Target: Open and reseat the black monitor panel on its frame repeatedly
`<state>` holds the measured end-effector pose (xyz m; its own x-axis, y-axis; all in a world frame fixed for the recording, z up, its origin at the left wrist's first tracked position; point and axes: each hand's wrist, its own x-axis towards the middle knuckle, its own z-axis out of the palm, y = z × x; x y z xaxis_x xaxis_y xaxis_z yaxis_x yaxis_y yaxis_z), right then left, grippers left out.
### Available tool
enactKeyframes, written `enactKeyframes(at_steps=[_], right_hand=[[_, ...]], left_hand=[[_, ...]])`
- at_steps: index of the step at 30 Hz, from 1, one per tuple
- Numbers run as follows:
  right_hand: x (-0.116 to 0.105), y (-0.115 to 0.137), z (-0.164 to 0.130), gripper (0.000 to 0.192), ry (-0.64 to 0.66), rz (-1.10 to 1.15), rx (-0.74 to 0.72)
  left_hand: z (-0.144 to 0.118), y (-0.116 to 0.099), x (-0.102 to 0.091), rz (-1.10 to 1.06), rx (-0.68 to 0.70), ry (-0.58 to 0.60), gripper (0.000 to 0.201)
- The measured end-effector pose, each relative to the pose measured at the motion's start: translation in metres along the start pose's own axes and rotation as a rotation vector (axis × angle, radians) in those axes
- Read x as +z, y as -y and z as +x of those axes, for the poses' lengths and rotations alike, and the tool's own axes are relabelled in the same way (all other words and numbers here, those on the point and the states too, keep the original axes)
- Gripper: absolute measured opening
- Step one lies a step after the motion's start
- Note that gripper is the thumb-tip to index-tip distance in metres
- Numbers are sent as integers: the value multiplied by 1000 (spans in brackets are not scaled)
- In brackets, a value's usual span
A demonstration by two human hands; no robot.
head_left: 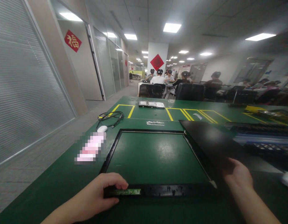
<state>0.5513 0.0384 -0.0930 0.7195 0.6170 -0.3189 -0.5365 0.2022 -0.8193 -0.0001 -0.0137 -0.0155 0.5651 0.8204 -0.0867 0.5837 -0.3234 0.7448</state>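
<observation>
In the head view, a thin black frame (157,190) lies flat on the green worktop (52,186), close to its near edge, and the worktop shows through its open middle. The left hand (104,191) grasps the near left corner of the frame, fingers curled over the bottom rail, where a narrow green strip (125,192) is fixed. The right hand (238,175) holds the near edge of a dark flat panel (211,143), which is tilted up just beside the right rail of the frame; the fingers are under it and mostly hidden.

The frame looks light and a little flexible, so it probably twists if lifted by one corner; the bottom rail and the side rails seem the best places to hold. The panel looks stiff, smooth and probably fragile, so it is safer to take by its edges.

On the left there is a white mouse (102,128) and a black cable (111,118), near the left edge of the worktop. Blurred equipment (258,137) crowds the right side. The far middle, with yellow markings (125,109), has more open room. Other people sit well apart at the back.
</observation>
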Motion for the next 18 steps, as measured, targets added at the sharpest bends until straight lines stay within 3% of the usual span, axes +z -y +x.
enactKeyframes(at_steps=[5,9,18], right_hand=[[21,8,-28,29,-93,37,49],[39,14,-52,19,-22,114,85],[45,22,-64,26,-4,75,45]], left_hand=[[1,4,3,11,40,-13,43],[2,0,3,-3,52,-12,40],[1,-6,0,-28,66,-24,25]])
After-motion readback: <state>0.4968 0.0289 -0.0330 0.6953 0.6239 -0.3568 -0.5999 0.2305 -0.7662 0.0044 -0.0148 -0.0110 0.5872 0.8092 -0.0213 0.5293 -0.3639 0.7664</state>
